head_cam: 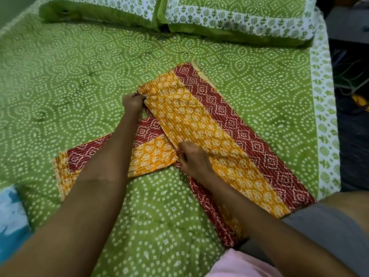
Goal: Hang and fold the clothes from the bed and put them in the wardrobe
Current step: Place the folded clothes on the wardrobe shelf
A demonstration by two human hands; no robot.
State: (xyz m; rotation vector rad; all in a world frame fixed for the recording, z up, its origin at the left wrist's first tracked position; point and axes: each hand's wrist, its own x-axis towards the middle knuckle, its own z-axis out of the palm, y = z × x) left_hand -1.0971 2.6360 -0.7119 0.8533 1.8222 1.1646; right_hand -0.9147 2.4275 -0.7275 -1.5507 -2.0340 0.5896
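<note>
1. The thing being folded is an orange and maroon printed garment, lying flat on the green bedsheet, nearer the bed's right edge than its left. One long panel runs diagonally from mid-bed down to the near right corner, and a shorter piece sticks out from under it toward the near left.

2. Left hand pinches the far left corner of the top panel. The grip looks clenched on the cloth edge.

3. Right hand sits where the two pieces cross, fingers curled onto the fold edge, so I'd say it's grasping the fabric too, though the fingertips are partly tucked out of sight.

4. Handling-wise, my guess is it's light, soft cotton with rows of running stitch, so a bit more body than plain cloth. It lies flat with crisp edges. It shouldn't slide much on the sheet, and nothing about it is fragile.

5. I'd hold it by corners and hem edges, two points at once, like here. Grab the middle and it'll just bunch up and lose the fold.

6. Two pillows sit along the head edge, well clear of the garment. Something blue peeks in at the near left corner, can't tell what.
</note>
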